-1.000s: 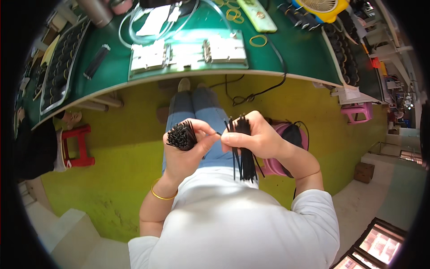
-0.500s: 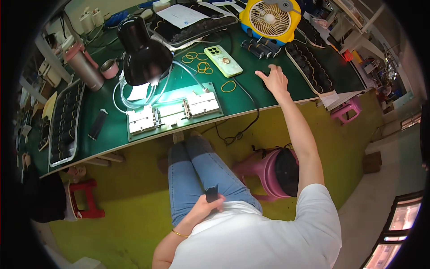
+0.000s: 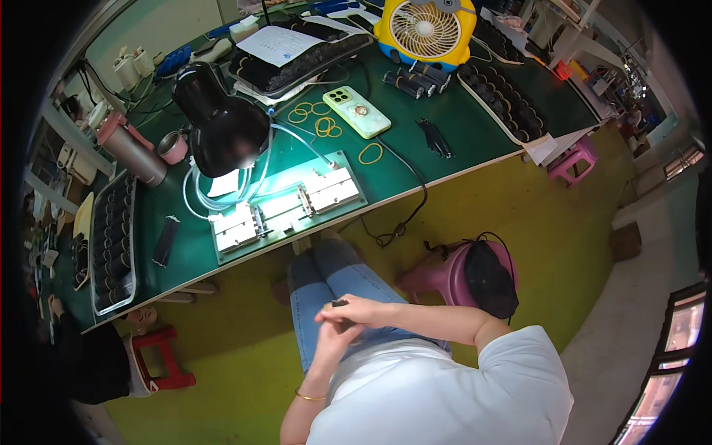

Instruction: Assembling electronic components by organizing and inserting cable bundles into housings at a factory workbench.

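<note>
Above my lap, my left hand (image 3: pixel 335 347) is closed around a small bundle of black strips (image 3: pixel 340 302), only its tip showing. Over the top of that bundle lies my right hand (image 3: pixel 362 310), its fingers curled round it and touching the left hand. Whether anything else is in the right fingers is hidden. Beyond my hands, on the green bench, a few loose black strips (image 3: pixel 433 139) lie crossed near the front edge. Several yellow rubber bands (image 3: pixel 326 127) are scattered beside a light green phone (image 3: pixel 357 111).
A metal fixture (image 3: pixel 323 194) sits at the bench edge under a black lamp (image 3: pixel 226 133). Trays of banded black bundles (image 3: pixel 113 245) stand left and right. Banded bundles (image 3: pixel 404 83) lie by a yellow fan (image 3: pixel 426 31). A pink stool (image 3: pixel 441 271) with a black bag stands right of my legs.
My right hand has come back from the bench to my lap and closed over the bundle in my left hand. The loose strips it covered now show on the bench.
</note>
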`<move>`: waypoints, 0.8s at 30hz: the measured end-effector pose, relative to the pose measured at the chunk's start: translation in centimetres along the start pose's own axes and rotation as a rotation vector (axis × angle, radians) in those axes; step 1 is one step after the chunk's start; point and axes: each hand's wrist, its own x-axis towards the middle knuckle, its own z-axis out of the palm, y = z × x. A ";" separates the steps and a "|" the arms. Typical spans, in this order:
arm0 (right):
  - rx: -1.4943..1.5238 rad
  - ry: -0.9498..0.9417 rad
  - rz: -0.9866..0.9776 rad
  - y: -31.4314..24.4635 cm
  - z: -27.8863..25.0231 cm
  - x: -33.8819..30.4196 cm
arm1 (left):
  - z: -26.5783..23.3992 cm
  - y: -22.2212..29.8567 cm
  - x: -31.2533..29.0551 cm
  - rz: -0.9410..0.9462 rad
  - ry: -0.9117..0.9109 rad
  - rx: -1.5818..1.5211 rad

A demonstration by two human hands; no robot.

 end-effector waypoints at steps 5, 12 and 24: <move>-0.362 0.285 -0.264 -0.3 0.7 0.8 | -0.6 -0.8 -0.4 0.040 0.094 -0.040; -0.851 0.102 -0.303 -4.5 1.2 -1.1 | -0.7 -2.8 -0.7 -0.022 -0.183 0.027; -0.538 0.483 -0.301 -7.4 2.2 -0.5 | -1.8 2.4 1.4 0.253 -0.035 -0.539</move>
